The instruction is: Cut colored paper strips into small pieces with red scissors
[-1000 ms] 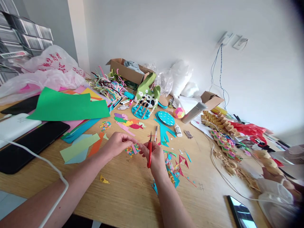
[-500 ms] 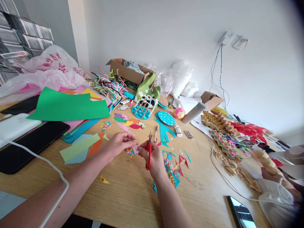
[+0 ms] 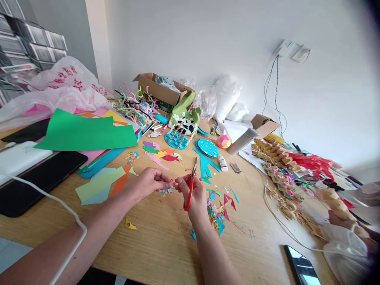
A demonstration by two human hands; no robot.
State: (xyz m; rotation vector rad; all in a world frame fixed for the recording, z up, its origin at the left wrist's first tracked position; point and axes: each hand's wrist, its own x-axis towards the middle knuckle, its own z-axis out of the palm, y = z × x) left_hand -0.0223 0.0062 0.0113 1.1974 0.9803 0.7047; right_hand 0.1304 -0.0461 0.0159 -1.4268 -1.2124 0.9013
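My right hand (image 3: pixel 196 194) is closed around a pair of red-handled scissors (image 3: pixel 189 194), whose blades point up and away from me. Its thumb and fingertips come together close to my left hand (image 3: pixel 151 182). The left fingers are pinched, seemingly on a small piece of pink paper (image 3: pixel 173 183) that is mostly covered by the fingertips. Just beneath the hands lies a small heap of colourful paper bits (image 3: pixel 166 190). Beyond them, several paper fish cut-outs (image 3: pixel 162 152) in different colours overlap on the table. Paper scraps (image 3: pixel 218 217) are piled to the right of my right wrist.
Coloured paper sheets (image 3: pixel 86 132) and a black tablet-like slab (image 3: pixel 44 182) lie on the left. Blue discs (image 3: pixel 207 148), a glue bottle (image 3: pixel 223 163) and a grey cylinder (image 3: pixel 243 141) stand farther back. A phone (image 3: pixel 301 265) rests at front right, near a white cable (image 3: pixel 274 209).
The scissors have turned in my right hand, their blades swinging rightward and upward. The pink paper between my fingers shows less than before. My left hand has shifted slightly.
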